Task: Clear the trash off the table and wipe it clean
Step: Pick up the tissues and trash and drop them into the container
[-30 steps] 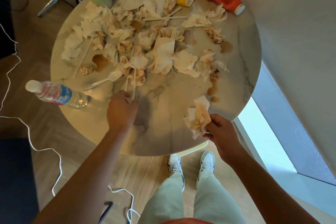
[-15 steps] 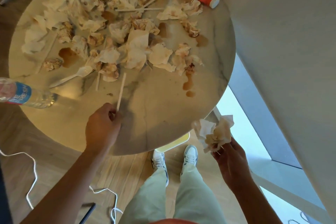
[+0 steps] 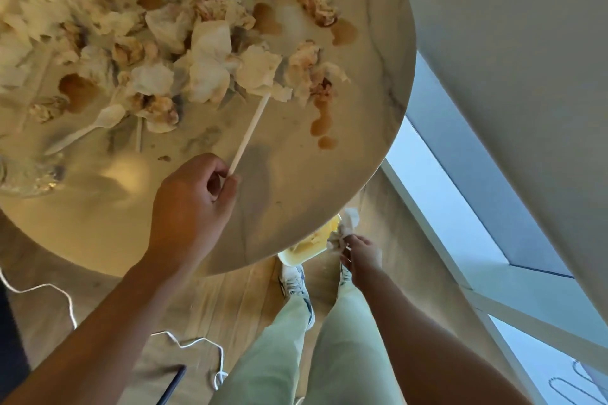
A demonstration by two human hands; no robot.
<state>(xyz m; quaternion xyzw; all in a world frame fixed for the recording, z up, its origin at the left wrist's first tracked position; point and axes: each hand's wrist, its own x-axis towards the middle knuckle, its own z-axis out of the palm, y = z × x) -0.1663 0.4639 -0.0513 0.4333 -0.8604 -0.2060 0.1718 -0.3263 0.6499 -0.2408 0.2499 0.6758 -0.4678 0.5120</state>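
Here the left hand (image 3: 190, 204) pinches the near end of a white paper straw (image 3: 250, 132) in its grip, and the straw runs off toward one o'clock over the round marble bench (image 3: 371, 128), its far tip at the edge of the crumpled stained napkins (image 3: 210, 66). Below the bench rim at five o'clock, the right hand (image 3: 360, 255) is clenched on a wad of soiled napkin (image 3: 345, 230) just beside a yellow bin (image 3: 309, 246). Brown spills (image 3: 324, 122) lie at two o'clock from the straw-holding grip; a plastic spoon (image 3: 88, 126) lies at ten o'clock.
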